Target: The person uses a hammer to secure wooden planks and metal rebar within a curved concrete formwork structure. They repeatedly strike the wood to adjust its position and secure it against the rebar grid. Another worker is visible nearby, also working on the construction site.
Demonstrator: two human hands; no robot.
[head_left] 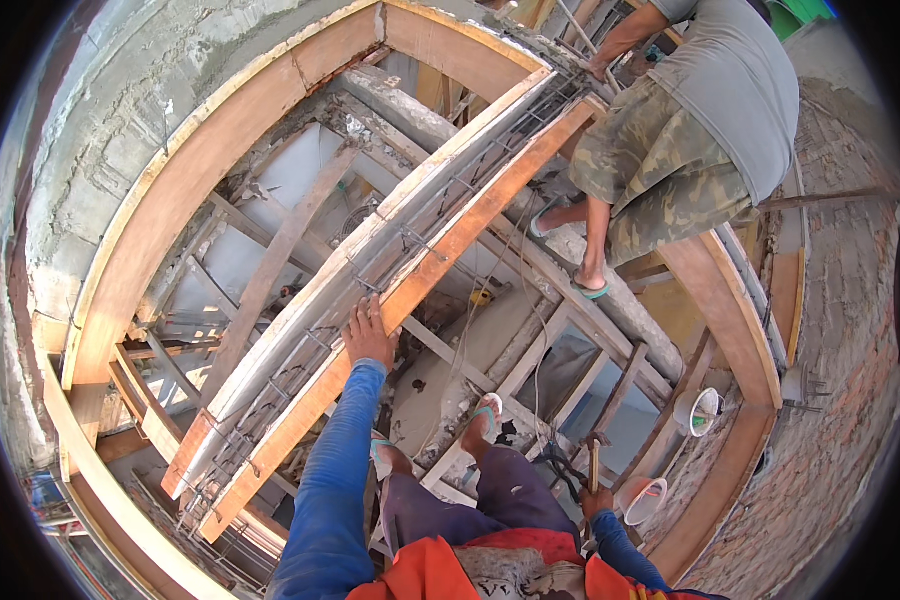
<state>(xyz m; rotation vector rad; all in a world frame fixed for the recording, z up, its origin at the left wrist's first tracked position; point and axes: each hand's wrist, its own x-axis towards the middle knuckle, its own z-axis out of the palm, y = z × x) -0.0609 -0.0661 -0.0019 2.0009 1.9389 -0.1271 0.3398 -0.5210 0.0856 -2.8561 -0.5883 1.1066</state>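
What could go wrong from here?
Left hand on board, close to rebar: might get scraped.
Hammer in right hand, gaps below: if dropped, it could fall through.
Worker's sandals among spaced timbers: a misstep could mean a fall.

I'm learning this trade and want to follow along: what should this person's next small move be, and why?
Probably bring the hammer up toward the wooden board: the right hand holds it low at the person's side, away from the board, while the left hand is on the board's edge and could steady it.
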